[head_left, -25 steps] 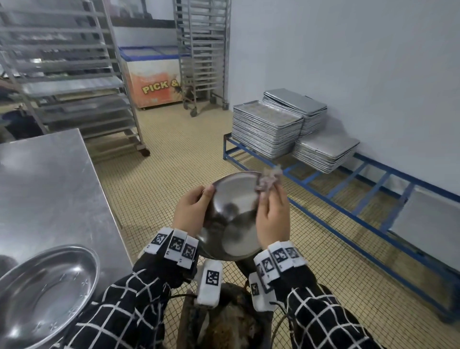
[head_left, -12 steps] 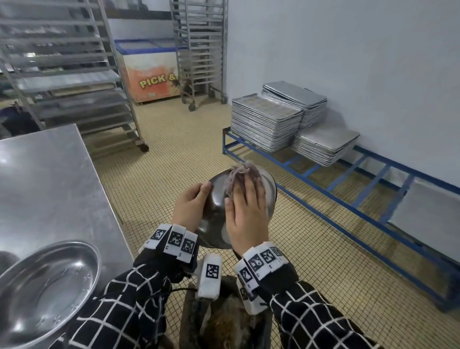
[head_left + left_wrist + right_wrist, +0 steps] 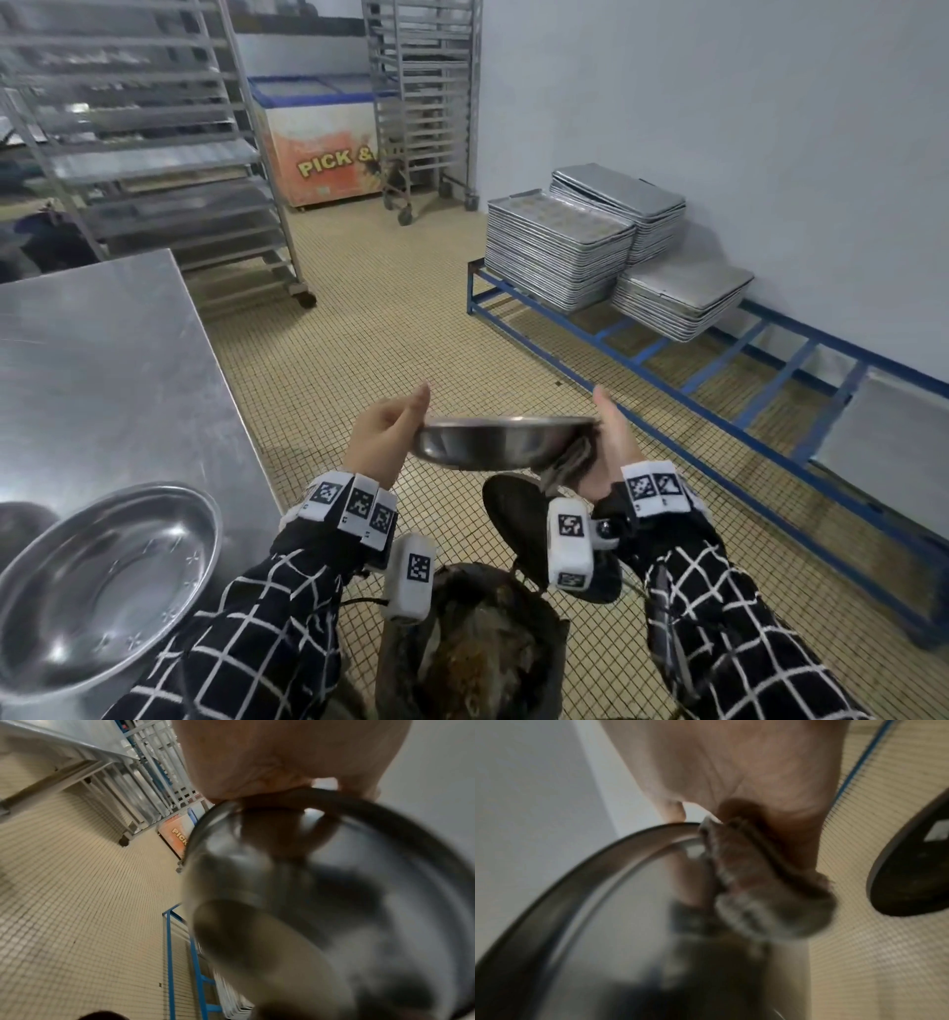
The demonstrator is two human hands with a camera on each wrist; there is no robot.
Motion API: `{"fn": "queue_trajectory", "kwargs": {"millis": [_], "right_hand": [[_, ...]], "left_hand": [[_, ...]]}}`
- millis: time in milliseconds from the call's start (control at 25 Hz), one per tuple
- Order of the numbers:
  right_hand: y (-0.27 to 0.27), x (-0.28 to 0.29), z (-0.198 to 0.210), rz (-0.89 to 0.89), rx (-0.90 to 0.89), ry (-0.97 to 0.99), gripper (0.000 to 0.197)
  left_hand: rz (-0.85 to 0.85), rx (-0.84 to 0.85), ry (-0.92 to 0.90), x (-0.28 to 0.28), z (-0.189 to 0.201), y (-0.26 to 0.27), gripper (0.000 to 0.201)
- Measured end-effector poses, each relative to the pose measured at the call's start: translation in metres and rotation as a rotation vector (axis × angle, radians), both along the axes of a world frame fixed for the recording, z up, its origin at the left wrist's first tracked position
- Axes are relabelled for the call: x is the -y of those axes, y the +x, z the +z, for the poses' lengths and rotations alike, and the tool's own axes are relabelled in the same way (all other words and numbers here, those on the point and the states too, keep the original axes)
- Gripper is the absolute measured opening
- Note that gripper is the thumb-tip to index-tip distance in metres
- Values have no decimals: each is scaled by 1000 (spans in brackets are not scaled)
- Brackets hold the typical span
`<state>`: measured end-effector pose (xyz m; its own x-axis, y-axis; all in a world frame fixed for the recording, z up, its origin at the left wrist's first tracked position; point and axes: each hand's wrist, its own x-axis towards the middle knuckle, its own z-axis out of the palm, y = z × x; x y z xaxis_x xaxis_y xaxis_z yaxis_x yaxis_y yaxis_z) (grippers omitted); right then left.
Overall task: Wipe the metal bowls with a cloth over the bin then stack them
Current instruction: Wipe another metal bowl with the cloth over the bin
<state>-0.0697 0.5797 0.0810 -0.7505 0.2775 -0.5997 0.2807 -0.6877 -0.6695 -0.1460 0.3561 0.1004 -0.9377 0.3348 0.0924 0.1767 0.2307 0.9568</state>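
I hold a shallow metal bowl (image 3: pixel 500 442) level between both hands, above the dark bin (image 3: pixel 477 652) and the floor. My left hand (image 3: pixel 382 437) pinches its left rim, thumb on top. My right hand (image 3: pixel 611 442) grips the right rim together with a grey-brown cloth (image 3: pixel 572 460) that hangs under the bowl's side. The left wrist view shows the bowl's (image 3: pixel 321 902) blurred underside below my thumb. In the right wrist view the cloth (image 3: pixel 762 882) is bunched against the bowl's rim (image 3: pixel 603 858). A second metal bowl (image 3: pixel 102 580) sits on the steel table (image 3: pixel 92 360) at the left.
The bin's black lid (image 3: pixel 518 519) stands open behind the bin. A blue floor rack (image 3: pixel 693 360) with stacks of baking trays (image 3: pixel 560 246) runs along the right wall. Tall tray trolleys (image 3: pixel 144 128) and a chest freezer (image 3: pixel 323 149) stand at the back.
The bowl was tilted toward me while my right hand rubbed the cloth inside it. Now the bowl is turned level, and my right hand with the cloth has shifted to its right rim.
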Motion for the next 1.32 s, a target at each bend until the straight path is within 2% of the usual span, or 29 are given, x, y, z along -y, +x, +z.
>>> {"fn": "queue_trajectory", "kwargs": {"millis": [80, 200, 240, 320, 360, 400, 480, 640, 760, 920, 1080, 1200, 1240, 1320], "right_hand": [[-1, -6, 6, 56, 44, 164, 43], [-3, -4, -1, 90, 105, 481, 36], [-2, 0, -4, 80, 105, 524, 32], [2, 5, -8, 73, 96, 605, 24], [5, 5, -8, 77, 83, 668, 21], [6, 4, -10, 79, 59, 733, 19], [7, -1, -13, 88, 19, 854, 19], [7, -6, -19, 228, 94, 1037, 34], [12, -7, -20, 296, 124, 1135, 27], [3, -15, -14, 298, -88, 1367, 23], [-25, -16, -3, 220, -378, 1637, 35], [-41, -6, -3, 181, -437, 1478, 29], [-43, 0, -5, 201, -477, 1480, 28], [-39, 13, -15, 334, -573, 1611, 29]], "left_hand": [[-1, -46, 18, 2, -9, -5, 46], [77, 1, -6, -2, -15, -14, 31], [99, 64, 56, -3, -16, -16, 38], [83, 330, 251, -7, -17, -18, 55], [44, 471, 280, -7, -15, -16, 49], [5, 571, 228, -8, -12, -12, 40], [-16, 636, 128, -9, -12, -8, 33], [71, 557, 123, -11, -16, -12, 28], [114, 392, 23, -12, -15, -14, 32], [24, 210, -80, -13, -11, -4, 29], [-87, 172, -109, -22, -9, 9, 28], [-154, 129, -120, -30, -2, 16, 27], [-160, 126, -96, -32, 0, 17, 27], [-132, 120, -44, -34, 3, 14, 28]]}}
